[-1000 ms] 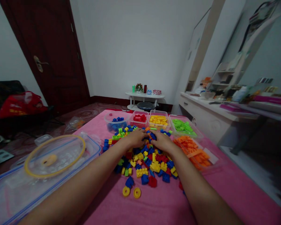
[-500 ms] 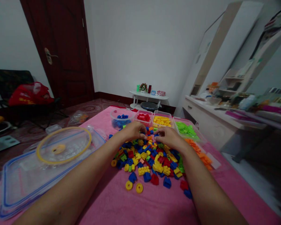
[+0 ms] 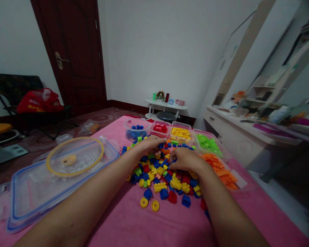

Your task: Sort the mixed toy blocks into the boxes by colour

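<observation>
A loose heap of toy building blocks (image 3: 159, 187) in blue, yellow, red, green and orange lies on a pink cloth (image 3: 134, 219). My left hand (image 3: 152, 144) reaches over the heap's far side, forefinger stretched out and thumb apart; part of its fingers is hidden behind the hand. Low at the heap's right side is my right hand (image 3: 184, 158), its fingers curled together around what looks like a blue block (image 3: 174, 160). Two yellow wheels (image 3: 149, 204) lie at the near edge.
Behind the heap stand a round tub of blue blocks (image 3: 128, 133) and boxes of red (image 3: 151, 127), yellow (image 3: 193, 139) and green blocks (image 3: 228, 154). Orange blocks (image 3: 220, 171) fill another at right. Clear lids (image 3: 36, 202) with a yellow-rimmed one (image 3: 102, 151) lie left.
My right hand has come nearer and lower into the heap. The left forefinger has stretched out to the right. The whole view has shifted slightly.
</observation>
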`<state>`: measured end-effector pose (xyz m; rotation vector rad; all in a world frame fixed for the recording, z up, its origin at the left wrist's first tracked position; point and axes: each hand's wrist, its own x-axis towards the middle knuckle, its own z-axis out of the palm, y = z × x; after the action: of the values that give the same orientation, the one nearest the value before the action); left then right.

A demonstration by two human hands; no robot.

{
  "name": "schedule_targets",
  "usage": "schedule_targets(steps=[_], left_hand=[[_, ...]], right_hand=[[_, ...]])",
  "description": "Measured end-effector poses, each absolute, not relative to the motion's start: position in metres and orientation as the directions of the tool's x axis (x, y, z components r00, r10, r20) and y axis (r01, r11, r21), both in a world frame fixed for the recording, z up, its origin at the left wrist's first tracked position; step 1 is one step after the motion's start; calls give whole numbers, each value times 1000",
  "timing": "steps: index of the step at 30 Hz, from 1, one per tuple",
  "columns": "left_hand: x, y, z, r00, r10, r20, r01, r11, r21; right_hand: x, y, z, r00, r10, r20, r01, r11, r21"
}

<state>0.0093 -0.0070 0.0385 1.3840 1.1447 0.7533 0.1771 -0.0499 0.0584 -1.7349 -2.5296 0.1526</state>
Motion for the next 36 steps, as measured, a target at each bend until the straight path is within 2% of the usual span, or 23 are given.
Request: schedule_targets(steps=[3,6,10,15,18,23,27,31,34,36], left_hand=[[14,-9,38,374,905,-202,94,180,979],[17,-12,41,444,857,-261,25,279,960],[20,-15,44,554,772,-311,-79,421,904],[19,-14,43,659,683,-315,-117,506,854],[18,-13,42,696,657,-291,-168,543,823],[17,-9,41,744,630,-224,-294,609,737],[14,-4,37,693,677,-247,-356,620,699],[12,3,40,605,753,-260,-371,555,744],[9,19,53,461,861,-217,-381,412,828],[3,37,64,273,950,-154,-315,239,918]], right_hand=[[184,-43,66,-275,941,197,928,314,-202],[184,-41,74,-252,902,349,892,357,-277],[174,-44,77,-268,864,426,820,437,-371],[170,-44,76,-166,820,547,726,477,-496],[171,-41,74,-131,812,568,636,509,-581],[168,-40,72,-173,855,489,495,505,-707],[169,-41,75,-119,836,535,521,512,-683],[175,-41,77,-53,811,582,556,508,-657],[177,-40,77,-35,804,594,564,507,-652],[177,-40,76,-32,798,601,568,509,-646]])
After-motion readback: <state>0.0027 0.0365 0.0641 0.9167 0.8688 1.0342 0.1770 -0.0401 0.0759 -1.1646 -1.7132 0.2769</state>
